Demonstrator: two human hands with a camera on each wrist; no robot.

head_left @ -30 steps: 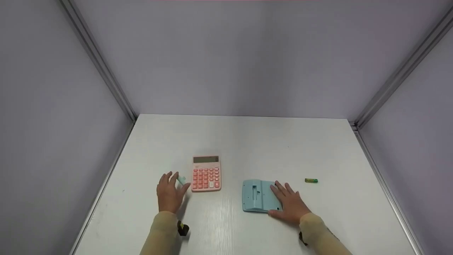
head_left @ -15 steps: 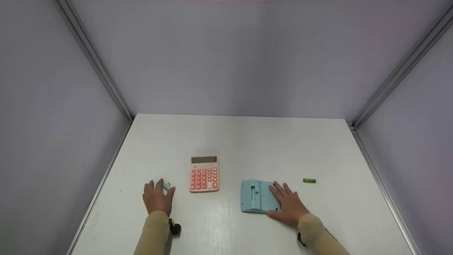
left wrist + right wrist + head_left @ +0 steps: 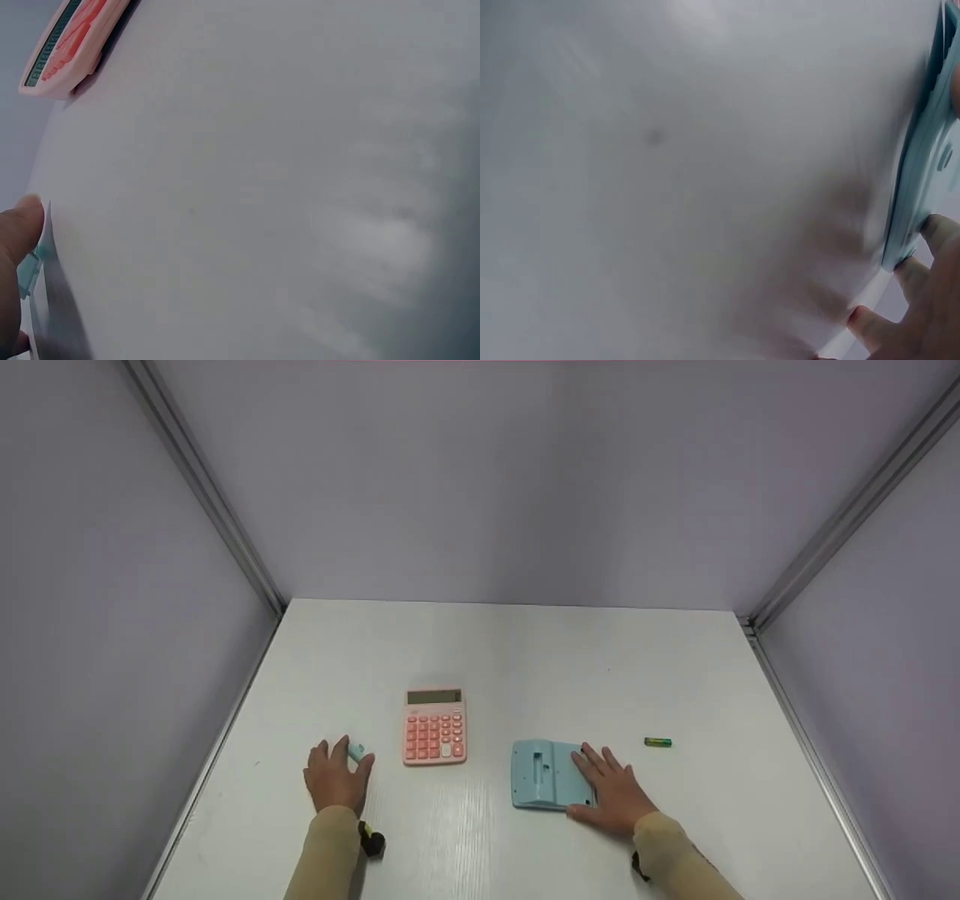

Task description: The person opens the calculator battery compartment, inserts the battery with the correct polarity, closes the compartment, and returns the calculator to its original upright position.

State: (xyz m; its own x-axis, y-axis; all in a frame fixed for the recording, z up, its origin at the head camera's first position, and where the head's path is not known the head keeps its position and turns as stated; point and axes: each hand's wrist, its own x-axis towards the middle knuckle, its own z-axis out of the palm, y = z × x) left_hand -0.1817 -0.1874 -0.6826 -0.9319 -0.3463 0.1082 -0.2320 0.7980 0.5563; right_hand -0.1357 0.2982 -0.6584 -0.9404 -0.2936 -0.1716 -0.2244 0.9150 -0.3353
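My left hand (image 3: 334, 781) is low at the table's left side, with a small light-blue battery cover (image 3: 356, 752) between thumb and index finger. In the left wrist view the cover (image 3: 28, 274) shows just beside the thumb (image 3: 22, 225), low over the white surface. A light-blue calculator (image 3: 534, 775) lies face down, its battery slot uncovered on the raised section. Across its right part rests my right hand (image 3: 619, 799), fingers spread and straight. The right wrist view shows those fingertips (image 3: 937, 225) at the calculator's edge (image 3: 919, 165).
A pink calculator (image 3: 435, 727) lies face up between the hands, farther back than the blue one. To the right is a green battery (image 3: 658, 742). Grey walls enclose the white table (image 3: 525, 660) at the back and both sides.
My left hand has moved left and slightly nearer with the battery cover, away from the pink calculator, then stayed there over the last half second. The right hand stays on the blue calculator.
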